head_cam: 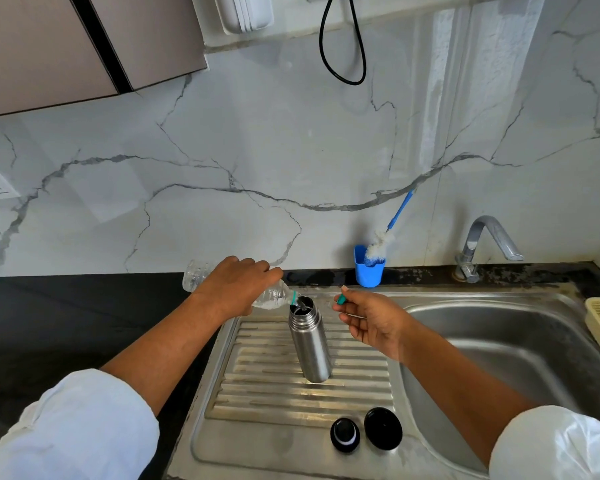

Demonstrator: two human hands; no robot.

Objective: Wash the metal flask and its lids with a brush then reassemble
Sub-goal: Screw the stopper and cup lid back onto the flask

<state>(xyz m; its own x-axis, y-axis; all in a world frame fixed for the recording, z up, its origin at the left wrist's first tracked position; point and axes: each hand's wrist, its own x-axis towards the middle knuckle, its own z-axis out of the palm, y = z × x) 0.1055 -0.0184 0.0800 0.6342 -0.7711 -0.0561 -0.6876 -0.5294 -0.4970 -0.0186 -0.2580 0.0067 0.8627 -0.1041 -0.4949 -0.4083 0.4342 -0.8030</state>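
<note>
The metal flask (310, 341) stood upright and open on the ribbed draining board (257, 393). Its black lids (344, 434) lay near the front edge, and the brush (378, 244) sat in a blue cup (369, 271) by the wall. The left hand (236, 285) had its fingers wrapped round a tilted plastic bottle (274, 297) whose neck was at the flask's mouth. The right hand (371, 323) pinched a teal cap (341, 299). The flask looked stiff and smooth. It was probably slippery when wet, heavier once filled, and tippy on the ribs, so a grip round the mid-body seemed safest.
</note>
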